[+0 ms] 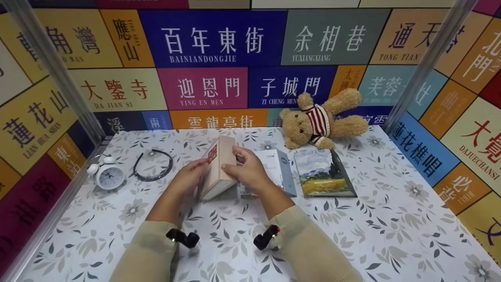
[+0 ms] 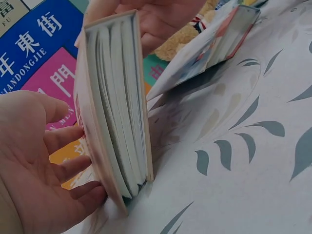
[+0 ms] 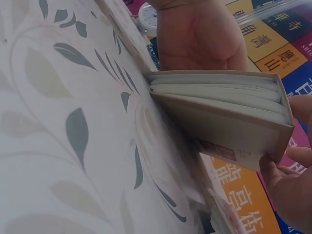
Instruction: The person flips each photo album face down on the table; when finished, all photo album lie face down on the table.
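Between both hands a thick beige hardcover book (image 1: 226, 162) with red print on its cover is held on edge and tilted. My right hand (image 1: 253, 169) grips it along the spine, thumb on one cover and fingers on the other, as the right wrist view also shows around the book (image 3: 243, 124). The left hand (image 1: 191, 176) rests its fingertips on the red-printed cover. In the left wrist view this left hand (image 2: 44, 156) has its fingers loosely extended against the cover, thumb apart. Page edges of the book (image 2: 117, 102) face that camera, and its lower corner is close over the tablecloth.
Right of the hands lie a white-and-blue book (image 1: 287, 172) and a book with a painted landscape cover (image 1: 321, 174). Behind them a teddy bear (image 1: 313, 121) in a striped top lies sideways. At left are a dark headband (image 1: 156, 177) and a white alarm clock (image 1: 110, 175).
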A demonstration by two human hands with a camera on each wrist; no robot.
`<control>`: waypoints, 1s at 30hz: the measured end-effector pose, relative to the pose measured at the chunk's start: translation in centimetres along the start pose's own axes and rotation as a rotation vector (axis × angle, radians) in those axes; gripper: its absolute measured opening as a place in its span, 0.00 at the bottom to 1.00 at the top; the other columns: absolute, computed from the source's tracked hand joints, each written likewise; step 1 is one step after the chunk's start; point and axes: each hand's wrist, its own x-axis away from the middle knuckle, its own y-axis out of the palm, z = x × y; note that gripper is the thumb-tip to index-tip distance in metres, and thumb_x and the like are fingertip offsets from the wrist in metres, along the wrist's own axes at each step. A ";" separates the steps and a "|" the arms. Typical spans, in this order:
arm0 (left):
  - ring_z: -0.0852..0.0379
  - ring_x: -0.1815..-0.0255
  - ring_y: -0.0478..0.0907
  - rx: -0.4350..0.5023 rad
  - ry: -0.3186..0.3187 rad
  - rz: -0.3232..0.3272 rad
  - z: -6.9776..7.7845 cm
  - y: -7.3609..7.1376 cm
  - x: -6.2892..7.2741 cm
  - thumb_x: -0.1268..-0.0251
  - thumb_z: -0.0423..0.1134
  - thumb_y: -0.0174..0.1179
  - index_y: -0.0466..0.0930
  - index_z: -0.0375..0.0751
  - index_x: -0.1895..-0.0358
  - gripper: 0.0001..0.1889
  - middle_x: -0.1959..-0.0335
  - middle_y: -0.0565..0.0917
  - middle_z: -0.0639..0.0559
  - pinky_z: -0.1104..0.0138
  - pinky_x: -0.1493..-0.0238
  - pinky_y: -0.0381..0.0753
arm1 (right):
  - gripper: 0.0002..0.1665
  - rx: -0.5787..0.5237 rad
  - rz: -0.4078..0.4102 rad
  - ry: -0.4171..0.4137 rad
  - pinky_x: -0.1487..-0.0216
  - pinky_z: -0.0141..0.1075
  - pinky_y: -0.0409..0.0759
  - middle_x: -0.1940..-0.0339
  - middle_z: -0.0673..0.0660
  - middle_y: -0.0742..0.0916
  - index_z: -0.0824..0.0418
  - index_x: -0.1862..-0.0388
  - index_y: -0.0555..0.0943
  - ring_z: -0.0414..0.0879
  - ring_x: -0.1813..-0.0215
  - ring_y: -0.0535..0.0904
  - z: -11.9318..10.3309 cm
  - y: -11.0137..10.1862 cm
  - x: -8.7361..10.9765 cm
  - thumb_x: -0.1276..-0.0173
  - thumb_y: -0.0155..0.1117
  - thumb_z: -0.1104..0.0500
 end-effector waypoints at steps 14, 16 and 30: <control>0.44 0.16 0.64 -0.035 -0.121 0.111 -0.1 -0.6 -0.2 0.18 0.54 0.52 0.69 0.51 0.19 0.30 0.16 0.68 0.45 0.50 0.14 0.61 | 0.46 0.036 -0.009 0.025 0.22 0.47 0.78 0.24 0.59 0.82 0.55 0.21 0.75 0.55 0.23 0.78 1.8 0.0 -0.5 0.39 0.80 0.63; 0.44 0.16 0.64 -0.019 -0.140 0.118 -0.2 -0.7 -0.2 0.18 0.53 0.52 0.68 0.51 0.18 0.30 0.15 0.67 0.45 0.50 0.14 0.61 | 0.46 0.043 -0.014 0.030 0.20 0.47 0.76 0.24 0.59 0.81 0.55 0.21 0.74 0.55 0.22 0.77 2.0 0.1 -0.6 0.39 0.80 0.63; 0.44 0.12 0.59 -0.065 -0.136 0.182 0.1 -1.3 -0.5 0.18 0.51 0.51 0.67 0.47 0.18 0.30 0.14 0.65 0.45 0.50 0.11 0.53 | 0.43 0.106 -0.053 0.118 0.16 0.47 0.71 0.22 0.58 0.80 0.54 0.20 0.73 0.54 0.20 0.76 2.3 -0.1 -0.7 0.34 0.77 0.59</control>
